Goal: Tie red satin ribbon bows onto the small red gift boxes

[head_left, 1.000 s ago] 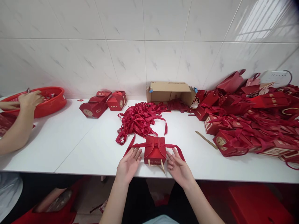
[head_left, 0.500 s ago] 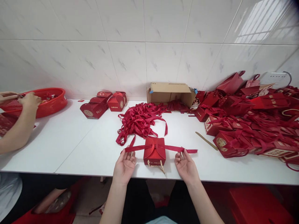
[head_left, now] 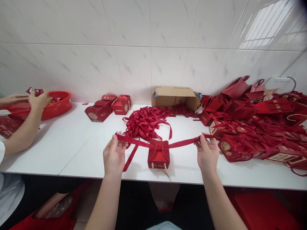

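Note:
A small red gift box point(head_left: 158, 158) with a gold rope handle point(head_left: 160, 167) stands near the table's front edge, its top flaps folded together. A red ribbon point(head_left: 183, 142) runs through the top of the box and spreads out to both sides. My left hand point(head_left: 115, 156) pinches the ribbon's left part, raised off the table, with a tail hanging down beside it. On the other side my right hand point(head_left: 208, 153) pinches the right end between thumb and fingers. Behind the box lies a tangled pile of red ribbons point(head_left: 146, 121).
An open cardboard box point(head_left: 176, 92) stands against the tiled wall. Finished-looking red gift boxes point(head_left: 254, 127) with bows are heaped at right; two more red boxes point(head_left: 103, 108) sit back left. At far left a co-worker's hands point(head_left: 39, 101) hold a packet over a red basin point(head_left: 61, 107).
Both my hands have moved apart and up, drawing the ribbon wider and lifting it from the table. The co-worker's hands have raised a small red packet above the basin.

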Demonstrator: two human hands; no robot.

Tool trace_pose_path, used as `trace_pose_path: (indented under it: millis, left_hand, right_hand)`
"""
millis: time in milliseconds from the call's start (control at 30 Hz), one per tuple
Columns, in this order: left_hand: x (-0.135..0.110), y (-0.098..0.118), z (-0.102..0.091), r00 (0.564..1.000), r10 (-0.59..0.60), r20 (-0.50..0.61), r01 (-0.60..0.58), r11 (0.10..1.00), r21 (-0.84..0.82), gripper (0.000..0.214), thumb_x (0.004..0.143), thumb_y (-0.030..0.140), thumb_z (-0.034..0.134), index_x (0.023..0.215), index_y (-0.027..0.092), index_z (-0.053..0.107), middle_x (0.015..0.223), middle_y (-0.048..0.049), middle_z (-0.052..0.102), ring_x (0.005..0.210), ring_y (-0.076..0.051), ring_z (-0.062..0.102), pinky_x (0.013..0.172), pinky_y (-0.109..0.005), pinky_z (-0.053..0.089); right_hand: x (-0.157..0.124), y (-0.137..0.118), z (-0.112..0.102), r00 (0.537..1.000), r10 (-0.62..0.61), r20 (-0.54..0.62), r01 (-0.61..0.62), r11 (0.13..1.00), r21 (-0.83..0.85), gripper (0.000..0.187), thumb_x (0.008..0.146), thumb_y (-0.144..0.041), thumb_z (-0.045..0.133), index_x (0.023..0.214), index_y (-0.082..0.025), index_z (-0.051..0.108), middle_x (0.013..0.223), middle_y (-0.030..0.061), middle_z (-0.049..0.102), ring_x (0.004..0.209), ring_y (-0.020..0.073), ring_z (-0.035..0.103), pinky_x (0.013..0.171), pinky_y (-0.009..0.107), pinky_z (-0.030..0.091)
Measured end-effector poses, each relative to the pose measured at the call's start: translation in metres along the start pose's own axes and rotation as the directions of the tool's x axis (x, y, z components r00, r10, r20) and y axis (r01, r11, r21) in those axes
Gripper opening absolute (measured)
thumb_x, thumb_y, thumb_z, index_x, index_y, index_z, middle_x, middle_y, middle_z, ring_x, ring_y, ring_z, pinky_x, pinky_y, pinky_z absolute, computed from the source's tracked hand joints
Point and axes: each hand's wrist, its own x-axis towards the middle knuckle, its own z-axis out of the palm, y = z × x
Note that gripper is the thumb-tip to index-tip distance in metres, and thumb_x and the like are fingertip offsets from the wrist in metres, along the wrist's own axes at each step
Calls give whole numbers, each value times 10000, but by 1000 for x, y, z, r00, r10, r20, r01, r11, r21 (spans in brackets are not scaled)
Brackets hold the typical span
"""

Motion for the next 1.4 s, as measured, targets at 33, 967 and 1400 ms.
trace_pose_path:
  millis: [33,967,1400]
  left_hand:
    - [1,5,7,998,59,20,-59,998,21,173,691,325,746,794,193,702,902,-20,694,750,-109,615,641,-226,506]
    - [-2,38,99,897,274,346,-345,924,164,250,602,301,799,786,150,725,758,-32,709,706,-148,660,697,-284,522]
    - [-4,44,105,876,259,406,-324,941,99,190,603,238,802,743,168,694,758,-11,689,721,-135,649,732,-280,510]
  right_hand:
    - [4,-5,6,999,-36,33,37,999,-12,220,693,-341,736,812,-197,620,761,-12,625,646,102,571,604,256,471]
    - [15,-60,95,782,-286,554,453,871,-190,232,819,-397,605,724,-185,605,754,8,567,719,127,532,688,264,446]
    - [17,-63,96,766,-316,559,489,851,-189,208,826,-388,602,750,-196,627,804,19,574,771,138,547,713,277,454]
